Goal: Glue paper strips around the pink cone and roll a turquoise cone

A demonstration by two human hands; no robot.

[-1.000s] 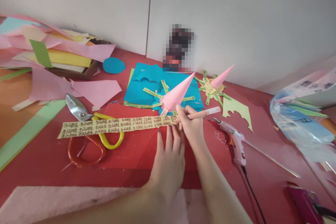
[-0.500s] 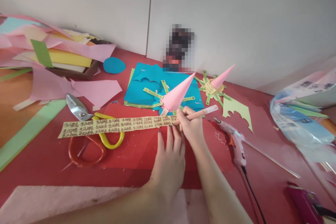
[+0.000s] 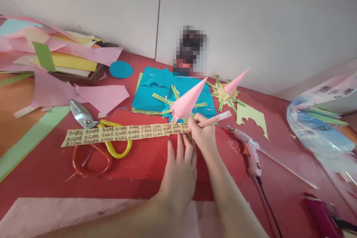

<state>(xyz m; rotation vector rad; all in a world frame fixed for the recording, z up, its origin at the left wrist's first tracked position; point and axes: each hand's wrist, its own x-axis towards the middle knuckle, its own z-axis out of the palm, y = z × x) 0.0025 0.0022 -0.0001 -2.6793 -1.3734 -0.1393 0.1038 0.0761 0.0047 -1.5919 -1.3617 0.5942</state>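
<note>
A long yellow paper strip (image 3: 122, 134), covered in rows of handwritten characters, lies across the red sheet (image 3: 139, 160) and over the scissors. My left hand (image 3: 180, 167) rests flat with spread fingers, its fingertips at the strip's lower edge near the right end. Pinched in my right hand (image 3: 203, 134) is a light pink pen (image 3: 214, 119), slanting up to the right; its tip is hidden by my fingers at the strip's right end. Just beyond stands a pink paper cone (image 3: 188, 102) with green written strips (image 3: 160, 99) fanning out around its base.
Scissors (image 3: 115, 148) with one yellow and one red handle lie left. A glue gun (image 3: 249, 148) with its cord is at right. Behind are blue sheets (image 3: 142, 93), a second cone (image 3: 235, 83) and a paper-scrap box (image 3: 97, 74). A plastic bag (image 3: 315, 119) sits far right.
</note>
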